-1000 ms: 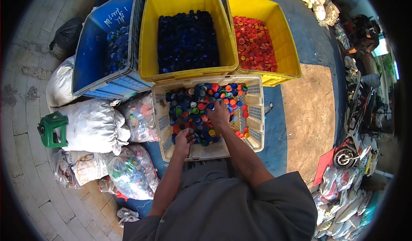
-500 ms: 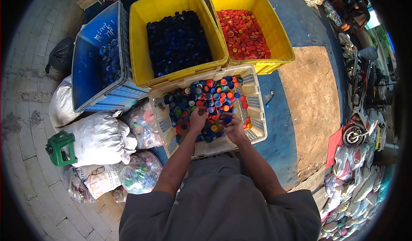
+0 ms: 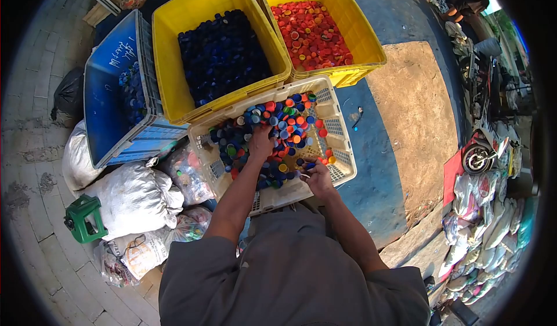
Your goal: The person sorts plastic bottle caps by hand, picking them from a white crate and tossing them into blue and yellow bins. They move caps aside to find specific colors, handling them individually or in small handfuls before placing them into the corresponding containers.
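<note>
A cream basket point(image 3: 343, 152) holds mixed bottle caps point(image 3: 283, 125) in blue, red, orange and other colours. My left hand point(image 3: 260, 142) reaches down among the caps left of the basket's middle; its fingertips are hidden. My right hand point(image 3: 317, 178) is over the basket's near right part, fingers curled around dark blue caps. Behind the basket stand a yellow bin point(image 3: 165, 65) of dark blue caps point(image 3: 223, 56) and another yellow bin point(image 3: 362, 35) of red and orange caps point(image 3: 313, 35).
A blue crate point(image 3: 107, 94) with blue caps stands at the left. Below it lie silver sacks point(image 3: 136, 198), a green container point(image 3: 85, 218) and clear bags point(image 3: 188, 172). A brown board point(image 3: 412, 128) lies on the right; filled bags point(image 3: 481, 250) are piled beyond it.
The view has shifted, so the bins sit further up and left. My left hand has reached further into the caps. My right hand has moved nearer the basket's near edge.
</note>
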Demonstrator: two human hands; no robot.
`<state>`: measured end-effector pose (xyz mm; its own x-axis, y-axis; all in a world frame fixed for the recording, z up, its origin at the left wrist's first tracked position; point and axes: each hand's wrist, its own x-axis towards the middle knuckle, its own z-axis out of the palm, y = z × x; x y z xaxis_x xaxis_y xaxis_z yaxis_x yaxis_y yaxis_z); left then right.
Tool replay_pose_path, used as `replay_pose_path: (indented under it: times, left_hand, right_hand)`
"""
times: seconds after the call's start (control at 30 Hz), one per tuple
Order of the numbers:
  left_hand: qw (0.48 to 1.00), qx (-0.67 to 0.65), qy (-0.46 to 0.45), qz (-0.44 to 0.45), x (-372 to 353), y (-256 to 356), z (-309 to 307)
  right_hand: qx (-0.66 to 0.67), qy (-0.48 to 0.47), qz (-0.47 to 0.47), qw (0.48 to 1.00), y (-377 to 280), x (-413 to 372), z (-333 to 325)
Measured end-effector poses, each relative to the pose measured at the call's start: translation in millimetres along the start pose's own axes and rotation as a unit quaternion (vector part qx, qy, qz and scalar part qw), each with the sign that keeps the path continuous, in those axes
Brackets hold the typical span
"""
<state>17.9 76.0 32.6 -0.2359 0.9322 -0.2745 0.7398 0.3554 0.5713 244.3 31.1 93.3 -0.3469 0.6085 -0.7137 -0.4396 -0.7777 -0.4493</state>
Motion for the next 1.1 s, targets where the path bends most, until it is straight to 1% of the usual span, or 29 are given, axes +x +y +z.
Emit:
replay_pose_path:
  times: [0.07,0.17,0.27,0.37,0.47,0.53,0.6,0.63,0.67,0.77,0.8,0.83,0.87,0.9,0.93,1.0,1.03,1.1]
  left_hand:
    - [1.000,-0.012,-0.004,0.006,4,-3,5]
    - [0.996,0.029,-0.079,0.002,12,-6,4]
    - [0.997,0.038,-0.060,0.039,14,-9,-2]
    - [0.998,-0.012,0.011,0.058,6,1,-14]
    - [0.983,-0.174,0.016,-0.058,-3,11,-25]
    - [0.925,-0.362,0.024,-0.116,-10,5,-23]
    - [0.835,-0.520,0.026,-0.177,-21,-2,-25]
    - [0.783,-0.586,0.023,-0.209,-29,-5,-29]
    - [0.724,-0.647,0.022,-0.237,-37,-8,-33]
    - [0.625,-0.722,0.024,-0.294,-65,-32,-27]
    - [0.610,-0.732,0.024,-0.303,-75,-34,-29]
    - [0.594,-0.742,0.025,-0.311,-85,-34,-30]
    - [0.578,-0.751,0.026,-0.318,-95,-35,-31]
    - [0.560,-0.762,0.028,-0.325,-104,-37,-31]
    - [0.542,-0.771,0.031,-0.333,-113,-40,-30]
    - [0.514,-0.781,0.039,-0.354,-131,-58,-19]
    - [0.516,-0.783,0.037,-0.344,-139,-63,-17]
    - [0.521,-0.788,0.030,-0.327,-153,-64,-16]
  right_hand:
    - [-0.007,0.007,-0.005,1.000,-2,-1,-2]
    - [-0.020,0.018,-0.010,1.000,-1,1,-4]
    - [-0.037,0.016,-0.008,0.999,0,2,-4]
    - [-0.043,0.006,-0.006,0.999,4,5,-5]
    - [-0.017,0.006,0.000,1.000,11,9,-7]
    - [0.008,0.013,0.012,1.000,14,12,-5]
    - [0.003,0.024,0.025,0.999,12,15,2]
    - [0.001,0.028,0.033,0.999,10,17,7]
    - [-0.032,0.054,0.018,0.998,10,19,14]
    - [-0.171,0.027,-0.007,0.985,13,45,13]
    - [-0.206,0.074,-0.018,0.976,12,46,28]
    - [-0.311,0.075,-0.070,0.945,13,53,32]
    - [-0.411,0.074,-0.122,0.900,16,63,34]
    - [-0.504,0.070,-0.174,0.843,20,74,37]
    - [-0.563,0.068,-0.174,0.805,20,86,39]
    - [-0.618,0.067,-0.208,0.755,22,98,49]
    - [-0.643,0.067,-0.224,0.730,23,102,56]
    - [-0.674,0.071,-0.221,0.701,27,115,62]
